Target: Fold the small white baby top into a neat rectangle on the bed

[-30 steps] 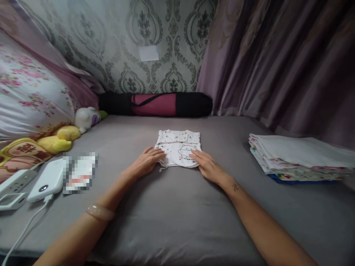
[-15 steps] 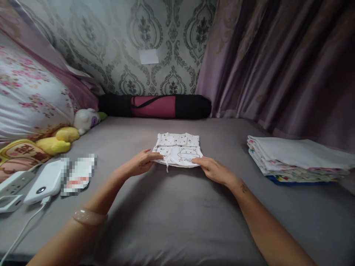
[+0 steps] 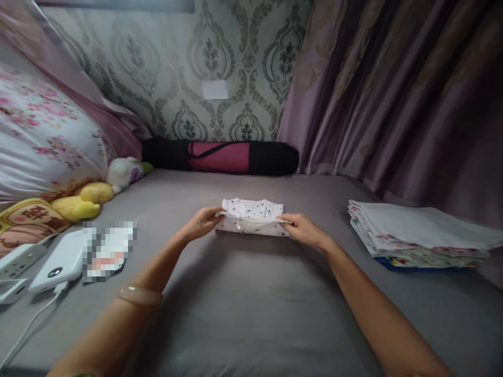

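A small white baby garment (image 3: 251,209) with tiny printed dots lies on the grey bed sheet (image 3: 251,303) in the middle of the view. Its near edge is lifted and turned over toward the far side. My left hand (image 3: 204,222) pinches the left corner of that raised edge. My right hand (image 3: 302,229) pinches the right corner. Both hands are closed on the cloth, and a thin tie string hangs from the fold between them.
A stack of folded cloths (image 3: 416,235) sits at the right. A black and pink rolled bag (image 3: 220,156) lies against the wall. Plush toys (image 3: 98,186), a floral pillow (image 3: 43,136), a white power bank (image 3: 58,262) with cable and a power strip (image 3: 18,259) lie at the left. Curtains hang on the right.
Both hands went from lying flat on the garment to gripping its near edge and lifting it up and over toward the far side, hiding the printed animal picture.
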The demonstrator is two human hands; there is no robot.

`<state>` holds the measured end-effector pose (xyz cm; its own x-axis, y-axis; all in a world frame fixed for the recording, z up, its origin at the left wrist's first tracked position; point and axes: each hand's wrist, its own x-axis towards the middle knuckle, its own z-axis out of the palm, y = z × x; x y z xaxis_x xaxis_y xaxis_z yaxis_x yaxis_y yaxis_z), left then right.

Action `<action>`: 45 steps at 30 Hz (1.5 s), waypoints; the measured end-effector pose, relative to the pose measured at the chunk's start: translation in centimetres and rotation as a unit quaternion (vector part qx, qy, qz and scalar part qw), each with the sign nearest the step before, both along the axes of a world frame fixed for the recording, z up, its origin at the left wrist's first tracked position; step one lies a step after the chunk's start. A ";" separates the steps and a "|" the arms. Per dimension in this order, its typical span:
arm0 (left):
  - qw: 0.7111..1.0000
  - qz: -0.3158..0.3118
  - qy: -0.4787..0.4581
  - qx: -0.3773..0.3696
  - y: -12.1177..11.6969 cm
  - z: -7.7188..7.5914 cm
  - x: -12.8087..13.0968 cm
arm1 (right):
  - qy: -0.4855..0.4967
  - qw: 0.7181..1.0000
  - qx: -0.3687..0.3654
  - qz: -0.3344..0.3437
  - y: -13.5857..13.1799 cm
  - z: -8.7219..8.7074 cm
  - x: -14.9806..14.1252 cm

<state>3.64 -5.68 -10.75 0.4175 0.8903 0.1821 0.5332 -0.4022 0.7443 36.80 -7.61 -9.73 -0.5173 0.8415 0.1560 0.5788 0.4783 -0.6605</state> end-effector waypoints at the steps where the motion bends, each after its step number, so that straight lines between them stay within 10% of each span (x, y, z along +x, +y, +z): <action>1: 1.000 0.021 -0.010 0.012 0.6 -0.3 0.4 | 0.009 1.000 0.007 -0.022 0.7 -0.3 -0.1; 11: 0.977 0.200 0.035 0.070 5.7 -3.4 3.5 | -0.126 0.969 0.075 -0.200 5.2 -2.2 -2.0; 23: 0.949 0.262 0.142 0.103 9.4 -6.3 4.7 | -0.190 0.930 0.056 -0.311 7.9 -3.8 -3.7; 35: 0.918 0.354 0.177 0.023 8.7 -6.1 5.1 | -0.196 0.872 0.007 -0.449 8.0 -4.8 -4.6; 45: 0.909 0.385 0.157 -0.001 8.8 -4.6 4.7 | -0.180 0.898 -0.044 -0.399 8.4 -3.6 -2.9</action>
<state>8.38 3.15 -15.35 -0.2994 0.9406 0.1602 0.8430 0.1821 0.5062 33.91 0.84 -13.37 0.2526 0.9675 0.0147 0.8977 -0.2287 -0.3766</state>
